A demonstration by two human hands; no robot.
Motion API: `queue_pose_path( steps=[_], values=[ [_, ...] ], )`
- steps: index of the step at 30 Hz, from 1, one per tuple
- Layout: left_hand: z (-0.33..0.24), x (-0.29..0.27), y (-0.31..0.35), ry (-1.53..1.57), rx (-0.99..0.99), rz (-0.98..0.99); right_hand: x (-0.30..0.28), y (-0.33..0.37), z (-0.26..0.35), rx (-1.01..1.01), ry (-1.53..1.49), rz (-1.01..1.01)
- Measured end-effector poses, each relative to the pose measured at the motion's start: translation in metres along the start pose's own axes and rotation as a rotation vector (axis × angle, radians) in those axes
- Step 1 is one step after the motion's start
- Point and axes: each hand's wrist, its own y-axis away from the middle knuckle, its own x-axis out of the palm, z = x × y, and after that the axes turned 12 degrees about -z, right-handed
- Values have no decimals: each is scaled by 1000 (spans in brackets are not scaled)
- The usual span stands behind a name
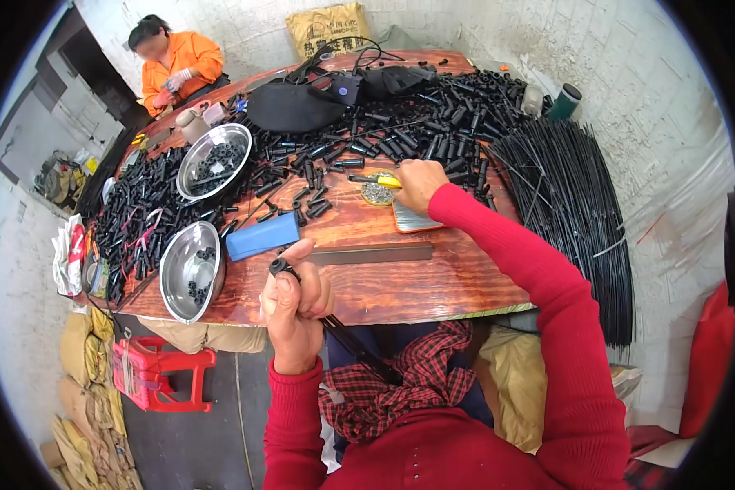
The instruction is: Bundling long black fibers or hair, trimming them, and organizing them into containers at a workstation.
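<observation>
My left hand is closed around a bundle of thin black rods. A short black tubular end piece tops it beside my thumb, and the rods slant down to my lap. Over the table, my right hand grips a yellow-handled tool with a dark end pointing left; its exact kind is unclear. Beneath the tool sits a yellow-rimmed dish of small silvery pieces. A pale flat tray with an orange edge lies just below my right wrist.
Two metal bowls hold black rings. Black tubular parts heap across the table; long black rods stack at right. A blue block and brown bar lie ahead. A co-worker sits far left; a red stool stands lower left.
</observation>
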Motion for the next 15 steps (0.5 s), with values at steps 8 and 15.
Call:
queue_pose_path(
  steps=[8,15],
  values=[
    [0,-9,-6,16,5,-58,19,-23,6,29,120,161],
    [1,-12,-9,55,-30,-110,17,-24,3,171,1,204]
  ],
)
